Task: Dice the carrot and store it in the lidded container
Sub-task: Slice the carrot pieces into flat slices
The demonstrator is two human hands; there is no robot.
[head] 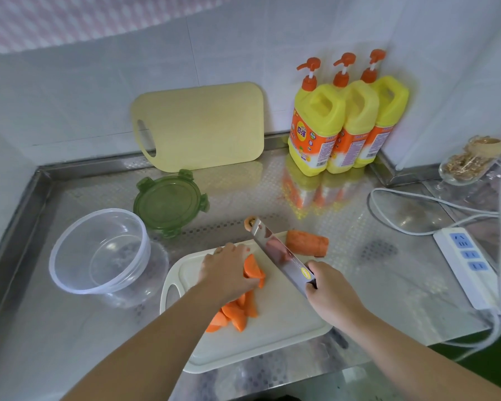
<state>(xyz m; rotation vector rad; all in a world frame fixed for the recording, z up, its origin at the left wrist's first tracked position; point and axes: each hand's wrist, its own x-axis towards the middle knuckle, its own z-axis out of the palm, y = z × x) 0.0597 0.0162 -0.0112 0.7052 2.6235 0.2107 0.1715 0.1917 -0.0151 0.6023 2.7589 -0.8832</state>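
The left hand (229,270) lies on the white board (272,340), fingers curled over a few half-round carrot slices (253,270) and holding them down. The right hand (330,290) is closed round the handle of the knife (278,250). The blade points away from the person, slants up and to the left, and stands just right of the slices. Whether its edge touches the board cannot be told.

A pile (235,312) of cut carrot pieces lies on the board under the left wrist, nearer the person. An uncut chunk (307,243) lies at the far right corner of the board, right of the blade. The carrot top (248,221) sits on the worktop (359,227) by the blade tip.

The clear round container (99,253) stands open on the worktop left of the board; no carrot is in it. Its green lid (169,202) lies flat just behind it.

A yellow board (200,125) leans against the back wall. Three yellow pump bottles (344,125) stand in the far right corner. A glass jar (469,160), a white cable (388,221) and a power strip (469,267) occupy the right side.
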